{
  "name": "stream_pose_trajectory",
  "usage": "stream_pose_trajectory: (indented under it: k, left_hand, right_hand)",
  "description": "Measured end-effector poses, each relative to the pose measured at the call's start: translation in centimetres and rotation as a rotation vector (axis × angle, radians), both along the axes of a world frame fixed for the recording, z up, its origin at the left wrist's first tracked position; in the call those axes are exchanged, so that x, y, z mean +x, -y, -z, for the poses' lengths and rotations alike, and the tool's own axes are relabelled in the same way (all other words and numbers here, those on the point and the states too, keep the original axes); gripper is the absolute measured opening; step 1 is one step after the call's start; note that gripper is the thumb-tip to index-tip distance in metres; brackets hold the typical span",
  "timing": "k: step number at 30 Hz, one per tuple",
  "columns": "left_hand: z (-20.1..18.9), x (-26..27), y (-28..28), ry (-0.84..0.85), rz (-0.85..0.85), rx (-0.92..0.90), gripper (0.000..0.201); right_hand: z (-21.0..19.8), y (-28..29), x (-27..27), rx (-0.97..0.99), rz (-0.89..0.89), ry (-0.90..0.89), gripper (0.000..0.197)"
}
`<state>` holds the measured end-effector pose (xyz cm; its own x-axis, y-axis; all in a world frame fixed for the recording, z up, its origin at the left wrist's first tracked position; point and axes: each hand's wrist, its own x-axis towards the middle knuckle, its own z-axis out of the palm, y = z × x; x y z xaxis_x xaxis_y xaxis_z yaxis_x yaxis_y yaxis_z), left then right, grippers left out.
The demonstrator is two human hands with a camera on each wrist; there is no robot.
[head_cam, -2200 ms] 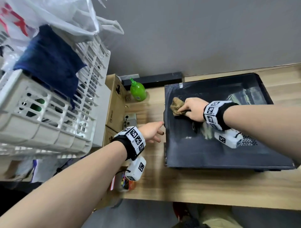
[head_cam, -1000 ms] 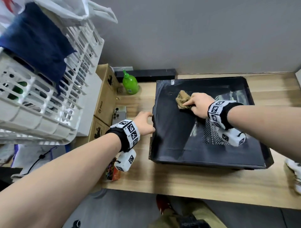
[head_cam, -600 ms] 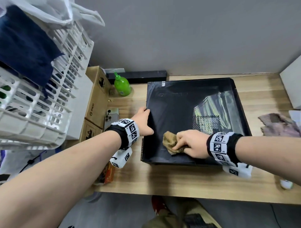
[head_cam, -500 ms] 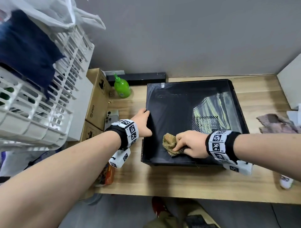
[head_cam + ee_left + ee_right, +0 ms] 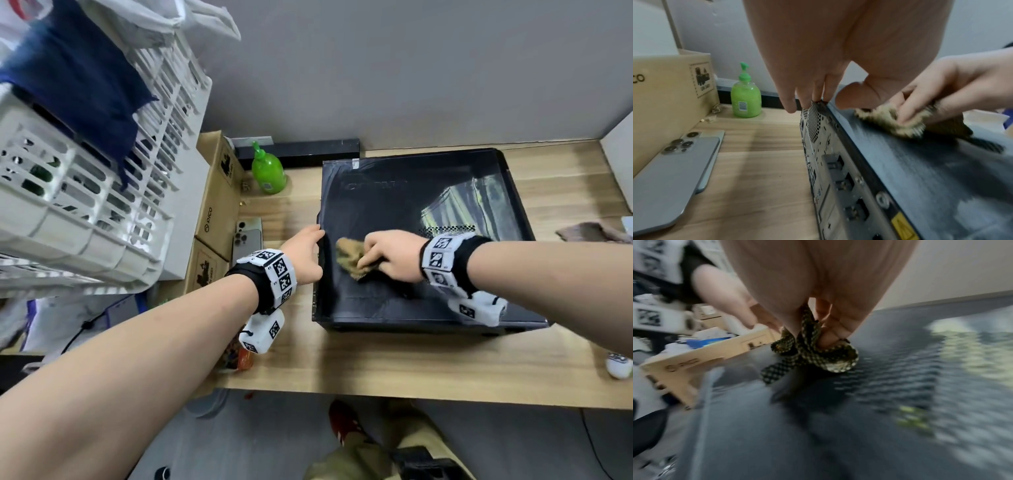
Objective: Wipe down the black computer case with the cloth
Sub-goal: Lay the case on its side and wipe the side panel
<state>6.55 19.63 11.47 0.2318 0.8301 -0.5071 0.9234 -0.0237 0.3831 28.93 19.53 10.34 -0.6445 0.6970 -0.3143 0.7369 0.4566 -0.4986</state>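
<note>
Right grip: the right hand [image 5: 394, 255] has its fingers curled round a bunched tan, nubbly woven cloth [image 5: 351, 257] and presses it down on the case; in the right wrist view the cloth [image 5: 818, 352] bulges out below the fingertips [image 5: 826, 340].
Left grip: the left hand [image 5: 303, 255] is clamped on the case's left edge, thumb on the top panel and fingers [image 5: 818, 91] down the perforated side wall, just left of the cloth.
Task's thing: the black, flat, rectangular metal computer case [image 5: 394, 198] lies on its side on the pale wooden tabletop [image 5: 394, 359], directly under the right grip; the cloth sits near the left edge of its top panel, about midway between far and near edges.
Beyond the grip: the far half of the panel stretches away from the cloth, with a pale glossy reflection and a vent grille to the right of the knuckles.
Left of the bracing hand: a silver phone [image 5: 674, 170] lies flat, a green pump bottle [image 5: 268, 173] stands farther back, and brown cardboard boxes [image 5: 219, 192] sit beside them.
Step in hand: mid-wipe, I judge, on the left strip of the top panel; the blur in the right wrist view suggests the cloth is moving.
Progress: I cannot tell which areas are clean; streaks show near the cloth.
Next move calls for: probably steady downward pressure, overlapping strokes away from the braced edge toward the right side, and the left hand holding firm so the case does not slide.
</note>
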Motion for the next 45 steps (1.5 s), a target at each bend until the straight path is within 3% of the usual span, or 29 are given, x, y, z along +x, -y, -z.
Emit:
stream_pose_trajectory:
  k: [6, 12, 16, 20, 30, 36, 45]
  left_hand:
    - [-1.6, 1.1, -0.4, -0.117, 0.063, 0.002, 0.054]
    - [-1.8, 2.1, -0.9, -0.252, 0.095, -0.003, 0.039]
    - [-2.1, 2.8, -1.1, -0.336, 0.157, -0.01, 0.064]
    - [-1.7, 2.6, -1.4, -0.374, 0.156, -0.001, 0.07]
    - [-1.1, 6.2, -2.8, -0.275, 0.259, 0.111, 0.1]
    - [-0.3, 7.8, -4.6, -0.297, 0.354, 0.125, 0.122]
    - [0.2, 8.9, -5.5, -0.433, 0.434, 0.19, 0.111]
  right_hand:
    - [-0.2, 3.4, -5.6, -0.079, -0.246, -0.014, 0.035]
    - [-1.1, 4.9, -0.7, -0.098, -0.322, 0.095, 0.032]
    - [-1.8, 5.5, 5.6, -0.132, -0.241, 0.163, 0.029]
    - [-2.5, 5.7, 10.6, -0.157, -0.14, 0.21, 0.032]
    - [0.3, 6.4, 11.9, 0.007, 0.017, 0.029, 0.032]
    - [1.5, 0.5, 12.5, 0.098, 0.154, 0.039, 0.032]
    - [1.3, -10.8, 13.6, 0.148, 0.45, 0.129, 0.04]
